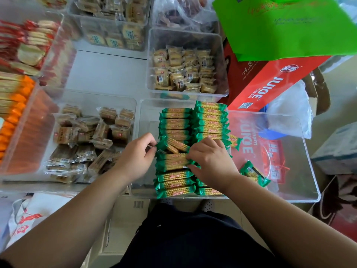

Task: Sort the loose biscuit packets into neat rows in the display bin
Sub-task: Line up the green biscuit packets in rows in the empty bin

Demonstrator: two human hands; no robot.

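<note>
A clear plastic display bin [301, 190] holds green-ended biscuit packets stacked in two rows [210, 120]. One packet [174, 145] lies tilted across the left row. My left hand [135, 157] pinches its left end with curled fingers. My right hand [210, 161] grips the right ends of the tilted packet and of the packets below it. Two loose packets lie in the bin's right part, one near my right wrist [255, 173] and one further back [235, 141].
Clear bins of brown biscuit packets stand to the left [87, 144] and behind [185, 70]. Bins of orange and red packets line the far left. A red juice carton [274, 84] and a green bag [286, 26] sit at the right.
</note>
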